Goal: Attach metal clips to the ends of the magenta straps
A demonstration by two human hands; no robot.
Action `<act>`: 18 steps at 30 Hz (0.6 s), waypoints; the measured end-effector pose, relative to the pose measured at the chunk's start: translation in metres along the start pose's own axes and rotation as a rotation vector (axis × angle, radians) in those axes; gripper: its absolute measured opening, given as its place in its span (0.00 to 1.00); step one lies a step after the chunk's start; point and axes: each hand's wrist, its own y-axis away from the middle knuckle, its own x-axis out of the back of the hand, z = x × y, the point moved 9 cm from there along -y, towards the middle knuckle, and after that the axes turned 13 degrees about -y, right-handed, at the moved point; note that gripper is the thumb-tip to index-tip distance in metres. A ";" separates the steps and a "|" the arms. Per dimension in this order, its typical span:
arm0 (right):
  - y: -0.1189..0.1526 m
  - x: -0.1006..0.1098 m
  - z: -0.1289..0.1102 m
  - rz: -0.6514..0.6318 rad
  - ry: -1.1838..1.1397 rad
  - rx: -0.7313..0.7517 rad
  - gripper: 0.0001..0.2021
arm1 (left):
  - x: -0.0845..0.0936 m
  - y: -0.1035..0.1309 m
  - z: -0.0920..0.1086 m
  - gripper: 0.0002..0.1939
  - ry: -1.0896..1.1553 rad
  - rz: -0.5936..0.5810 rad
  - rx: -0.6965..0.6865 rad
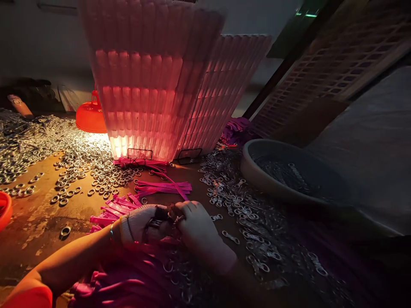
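Observation:
My left hand point(144, 222), in a light glove, meets my right hand point(197, 226), also gloved, at the middle of the table. Fingers of both hands are closed together round a dark piece, and a magenta strap point(176, 186) runs up from between them. What exactly each hand grips is too dark to tell. Beside my left hand lies a fanned bundle of magenta straps point(111, 212), with another small bundle point(163, 187) just beyond the hands. More magenta straps point(128, 278) pile up below my wrists, with metal rings among them.
Metal rings point(102, 171) spread across the left, under a red lamp point(90, 117). Ridged translucent panels point(138, 94) stand upright behind. Metal clasps point(250, 235) cover the right side, near a large round basin point(279, 188). A red container edge point(5, 209) shows at far left.

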 end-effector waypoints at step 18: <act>0.023 0.034 0.051 0.006 -0.370 -0.390 0.06 | -0.029 -0.013 0.057 0.07 -0.371 0.228 -0.265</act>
